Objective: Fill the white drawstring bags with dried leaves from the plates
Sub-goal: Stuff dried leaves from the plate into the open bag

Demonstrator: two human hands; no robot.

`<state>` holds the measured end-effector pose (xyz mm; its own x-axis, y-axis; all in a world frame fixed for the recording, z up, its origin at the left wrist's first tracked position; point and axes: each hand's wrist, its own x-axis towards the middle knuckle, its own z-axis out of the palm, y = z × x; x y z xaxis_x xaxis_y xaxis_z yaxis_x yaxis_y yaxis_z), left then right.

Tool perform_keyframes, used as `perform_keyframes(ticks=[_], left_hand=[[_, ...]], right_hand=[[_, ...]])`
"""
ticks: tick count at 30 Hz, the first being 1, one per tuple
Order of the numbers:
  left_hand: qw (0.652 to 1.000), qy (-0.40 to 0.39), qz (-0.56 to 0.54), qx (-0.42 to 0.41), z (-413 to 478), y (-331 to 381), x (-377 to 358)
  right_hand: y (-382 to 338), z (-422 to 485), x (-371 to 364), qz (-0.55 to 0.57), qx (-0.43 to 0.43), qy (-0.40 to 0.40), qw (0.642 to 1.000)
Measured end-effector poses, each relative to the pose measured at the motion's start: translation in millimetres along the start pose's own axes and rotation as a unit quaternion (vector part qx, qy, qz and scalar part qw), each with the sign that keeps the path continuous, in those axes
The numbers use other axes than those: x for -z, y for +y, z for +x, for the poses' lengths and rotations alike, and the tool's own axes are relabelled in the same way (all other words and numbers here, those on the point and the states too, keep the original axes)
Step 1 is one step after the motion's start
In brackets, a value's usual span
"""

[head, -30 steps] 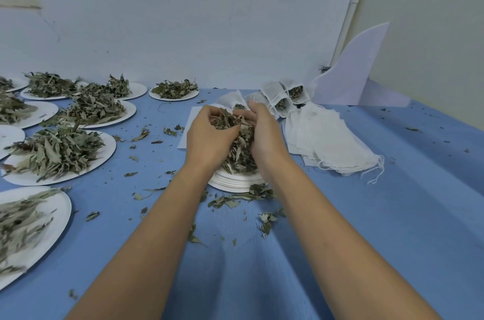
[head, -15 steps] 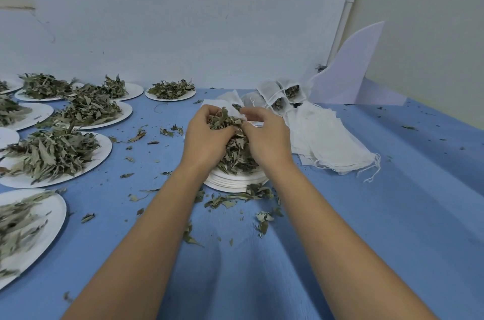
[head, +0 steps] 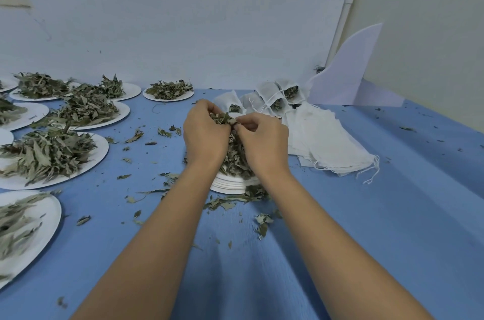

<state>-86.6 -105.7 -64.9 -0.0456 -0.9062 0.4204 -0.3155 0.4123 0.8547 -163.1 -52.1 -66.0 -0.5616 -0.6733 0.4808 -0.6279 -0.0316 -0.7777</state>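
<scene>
Out left, plates of leaves (head: 52, 160) sit heaped on the blue worktop (head: 392, 215). Centre: the left hand (head: 205, 136) curls round a thick bunch of dried leaves (head: 237, 154) above a stack of plates (head: 230, 186), while the right hand (head: 263, 144) pinches the bunch's top, fingers (head: 246, 127) tight. Looks like gathering a handful for bagging; whether a bag mouth sits between the hands, I cannot tell. Next calls for an open bag and a steady feed, as crumbs (head: 227, 204) already litter the cloth. Right: filled bags (head: 275, 102) at the back, empty bags (head: 324, 141) just beside that hand, a white board (head: 348, 76) beyond.
</scene>
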Motion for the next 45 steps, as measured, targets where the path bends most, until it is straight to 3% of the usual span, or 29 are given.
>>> perform_keyframes(ticks=[5,11,13,18,26,35,40,45], left_hand=[[0.996,-0.086,0.003,-0.016,-2.0,0.1,9.8],[0.981,-0.179,-0.060,0.052,0.0,5.7,26.6],[0.980,-0.163,-0.096,0.063,-0.7,7.8,29.1],[0.993,-0.110,-0.046,0.007,-1.4,2.5,25.7],[1.000,0.008,-0.001,-0.007,-0.6,-1.7,19.6],[0.998,0.039,0.019,-0.054,-7.5,-3.4,10.6],[0.998,-0.039,-0.037,-0.022,-4.4,3.6,17.7],[0.975,-0.144,-0.146,0.084,2.9,7.9,29.1]], right_hand=[[4.2,5.0,3.9,-0.011,-0.019,0.021,1.000],[4.8,5.3,6.6,-0.021,-0.010,0.030,0.999],[4.8,5.7,6.8,-0.024,-0.009,0.030,0.999],[1.7,4.1,5.2,-0.024,-0.001,0.028,0.999],[-9.3,-1.6,4.6,-0.049,0.103,-0.016,0.993],[-9.5,0.2,7.8,0.073,0.028,-0.037,0.996],[-5.9,2.6,9.9,0.087,0.018,-0.036,0.995],[2.8,6.0,9.8,0.054,-0.002,-0.004,0.999]])
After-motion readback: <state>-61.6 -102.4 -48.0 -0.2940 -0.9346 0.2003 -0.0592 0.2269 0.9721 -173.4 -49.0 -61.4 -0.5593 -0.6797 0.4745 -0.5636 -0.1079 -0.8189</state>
